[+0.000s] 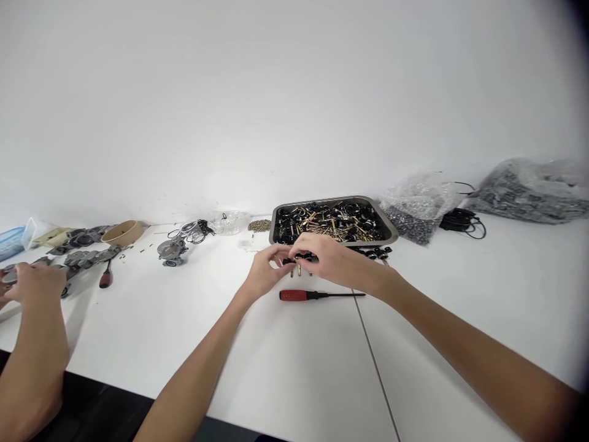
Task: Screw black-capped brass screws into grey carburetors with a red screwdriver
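Observation:
My left hand (267, 269) and my right hand (323, 256) meet just in front of a metal tray (391, 236). Fingers of both are pinched together around a small black part (289, 261), mostly hidden by the fingertips. Below them, several brass-coloured stems (299, 270) stick out from black pieces on the table; how these touch my fingers is unclear. A screwdriver (294, 296) with a red and black handle lies just nearer to me, its shaft pointing right. More black pieces (375, 252) with stems sit in a row by my right wrist.
Small brass parts (260, 225) are heaped left of the tray. Plastic bags of dark parts (409, 224) and black cables (461, 221) lie right. Leftward are a grey housing (172, 250), a tape roll (122, 234) and another screwdriver (105, 277). A co-worker's hand (39, 283) handles grey parts.

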Demonstrator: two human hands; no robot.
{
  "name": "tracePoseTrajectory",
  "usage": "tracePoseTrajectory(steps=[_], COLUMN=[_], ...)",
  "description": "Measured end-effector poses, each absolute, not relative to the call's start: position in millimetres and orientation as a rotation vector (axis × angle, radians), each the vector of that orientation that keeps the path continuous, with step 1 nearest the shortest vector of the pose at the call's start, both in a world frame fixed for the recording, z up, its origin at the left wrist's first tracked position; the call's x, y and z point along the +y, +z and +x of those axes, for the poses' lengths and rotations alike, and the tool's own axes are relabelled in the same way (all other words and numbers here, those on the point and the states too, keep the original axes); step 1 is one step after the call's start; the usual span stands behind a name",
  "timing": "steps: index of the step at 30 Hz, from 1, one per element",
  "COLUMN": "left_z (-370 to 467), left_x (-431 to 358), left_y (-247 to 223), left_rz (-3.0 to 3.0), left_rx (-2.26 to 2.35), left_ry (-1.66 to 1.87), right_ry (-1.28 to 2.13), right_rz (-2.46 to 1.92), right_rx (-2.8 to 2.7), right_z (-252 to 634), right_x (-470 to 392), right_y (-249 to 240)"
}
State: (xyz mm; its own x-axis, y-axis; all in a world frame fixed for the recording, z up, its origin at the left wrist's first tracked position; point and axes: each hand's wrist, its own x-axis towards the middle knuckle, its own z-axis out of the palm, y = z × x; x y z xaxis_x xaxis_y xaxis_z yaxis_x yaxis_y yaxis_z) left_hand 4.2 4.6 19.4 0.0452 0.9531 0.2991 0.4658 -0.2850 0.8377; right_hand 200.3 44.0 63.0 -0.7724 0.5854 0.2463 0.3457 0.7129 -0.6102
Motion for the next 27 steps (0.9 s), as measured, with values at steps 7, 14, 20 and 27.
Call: tracePoseTrajectory(steps=[7, 14, 20, 27], left_z=[-39, -50, -77, -150], left_x=[17, 25, 16, -3], left_y=[24, 2, 26, 68], left_rz=[1.741, 1.768, 1.807, 1.585], left_rx=[1.692, 1.98, 2.18, 2.846], left_ry=[0.941, 0.779, 0.883, 0.959], right_ry=[0.879, 1.004, 0.964, 0.921], right_rz=[-0.743, -0.774, -0.82, -0.979], right_rx=[-2.562, -2.778, -2.996, -2.844], right_z=[199, 190, 194, 230], right_x=[36, 13, 3, 9], right_y=[66, 65, 72, 117])
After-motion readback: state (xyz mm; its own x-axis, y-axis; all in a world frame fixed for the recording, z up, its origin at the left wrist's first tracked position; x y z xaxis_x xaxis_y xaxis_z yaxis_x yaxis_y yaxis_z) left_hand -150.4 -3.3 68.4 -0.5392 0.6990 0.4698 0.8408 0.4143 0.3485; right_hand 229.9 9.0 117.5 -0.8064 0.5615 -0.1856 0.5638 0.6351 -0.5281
